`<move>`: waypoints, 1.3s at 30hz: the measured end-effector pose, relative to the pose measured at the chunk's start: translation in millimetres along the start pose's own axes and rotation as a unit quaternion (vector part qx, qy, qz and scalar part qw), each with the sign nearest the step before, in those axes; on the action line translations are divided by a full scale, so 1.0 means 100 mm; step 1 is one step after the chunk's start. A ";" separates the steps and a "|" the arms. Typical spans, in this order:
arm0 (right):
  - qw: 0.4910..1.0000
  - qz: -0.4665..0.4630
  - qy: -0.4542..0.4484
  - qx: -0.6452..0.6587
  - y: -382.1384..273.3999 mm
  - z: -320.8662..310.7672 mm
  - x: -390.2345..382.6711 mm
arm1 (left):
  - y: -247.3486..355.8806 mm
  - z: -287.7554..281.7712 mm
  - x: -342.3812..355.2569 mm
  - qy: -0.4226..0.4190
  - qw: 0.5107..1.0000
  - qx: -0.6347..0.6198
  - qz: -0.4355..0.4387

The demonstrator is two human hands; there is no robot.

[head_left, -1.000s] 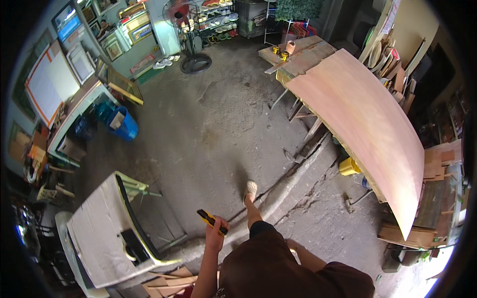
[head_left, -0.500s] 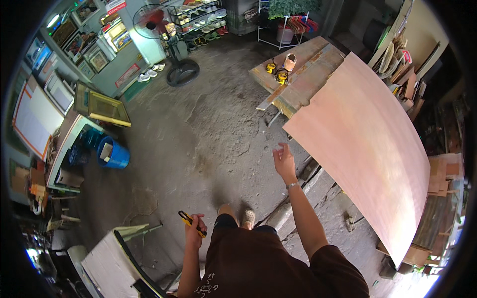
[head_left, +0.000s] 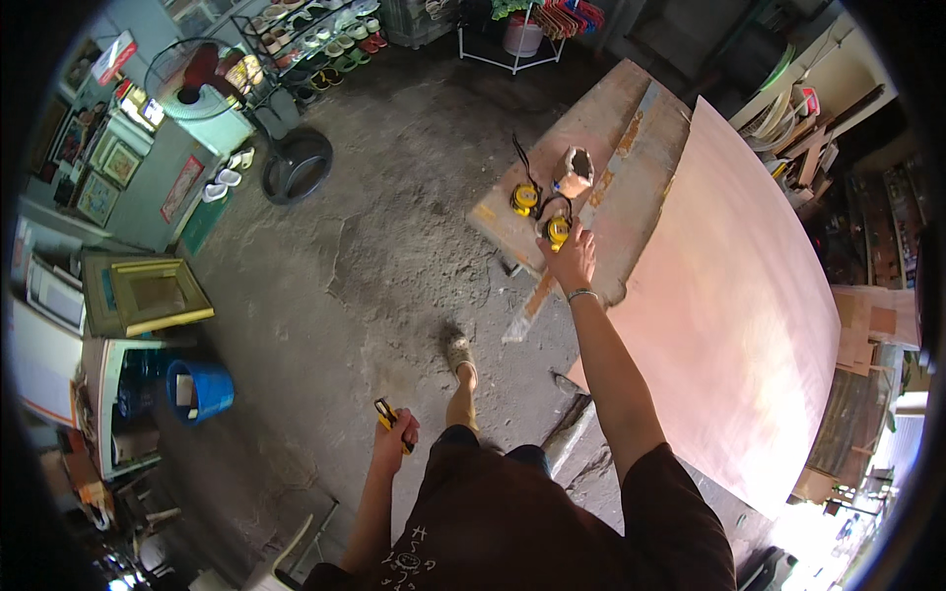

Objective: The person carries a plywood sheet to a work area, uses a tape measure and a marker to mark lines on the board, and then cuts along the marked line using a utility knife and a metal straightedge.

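My left hand (head_left: 397, 430) is closed around a yellow and black utility knife (head_left: 385, 412), held low over the floor at my left side. My right hand (head_left: 572, 260) reaches over the worn table (head_left: 631, 108) to a yellow tape measure (head_left: 558, 232). Thumb and fingers are apart on either side of it; the tape still lies in its place. A second yellow tape measure (head_left: 524, 200) with a black strap lies just left of it. Behind them stands a pinkish, open-topped cup-like holder (head_left: 574, 170). A flat metal strip (head_left: 591, 212) runs along the table.
A large thin pinkish-brown sheet (head_left: 729, 325) overlaps the table's right side and sticks out beyond it. A standing fan (head_left: 296, 163), a shoe rack (head_left: 310, 44), a blue bin (head_left: 200, 389) and picture frames (head_left: 158, 295) stand at the left. Scrap boards (head_left: 808, 158) lean at the far right.
My right hand has gone from open air beside the sheet to the nearer tape measure. I have stepped closer to the table. The utility knife stays in my left hand.
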State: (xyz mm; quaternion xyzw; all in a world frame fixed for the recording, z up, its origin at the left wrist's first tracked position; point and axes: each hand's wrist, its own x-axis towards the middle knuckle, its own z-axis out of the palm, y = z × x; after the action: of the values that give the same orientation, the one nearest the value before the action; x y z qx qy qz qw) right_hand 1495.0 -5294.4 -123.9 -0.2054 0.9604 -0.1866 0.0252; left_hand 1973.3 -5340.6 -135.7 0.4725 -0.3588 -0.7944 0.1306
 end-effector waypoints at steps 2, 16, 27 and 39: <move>0.997 0.000 -0.061 -0.050 0.03 0.15 0.32 | 0.46 0.07 0.39 -0.006 1.000 0.024 0.013; 0.716 0.271 0.136 0.629 0.72 -0.68 -1.21 | 1.06 1.54 1.57 -0.272 0.927 0.256 -0.026; 0.737 0.225 0.132 0.623 0.59 -1.53 -3.62 | -0.06 2.93 -0.03 -0.641 0.650 0.367 0.179; 0.367 0.210 0.467 0.777 0.88 -2.12 -6.33 | -1.47 2.75 -2.46 -0.667 0.688 0.269 -0.095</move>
State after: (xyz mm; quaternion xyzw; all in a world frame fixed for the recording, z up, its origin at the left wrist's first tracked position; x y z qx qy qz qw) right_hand 2013.3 -4890.6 23.0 0.2328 0.2622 -0.9050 -0.2410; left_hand 1888.3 -4979.9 5.4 -0.1357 -0.5032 -0.7775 -0.3519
